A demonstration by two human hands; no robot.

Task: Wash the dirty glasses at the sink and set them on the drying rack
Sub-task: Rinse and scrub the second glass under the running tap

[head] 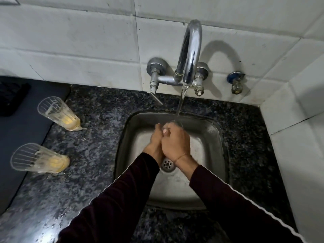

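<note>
Two dark maroon sleeves [122, 193] enter from the bottom of the frame and meet over the square stainless-steel sink [206, 130] at centre. The left hand [155, 139] and right hand [175, 142] are pressed together with fingers curled, right over left, under a thin stream of water [180, 104] falling from the curved chrome wall tap [190, 55]. Whether they hold anything between them cannot be told. At the left of the frame, two clear ribbed glasses with yellow residue stand on the black speckled granite tabletop [98, 137], near each other: the farther glass [57, 113] at middle left, the nearer glass [38, 158] below it. A dark mat [26, 134] lies beside them.
</note>
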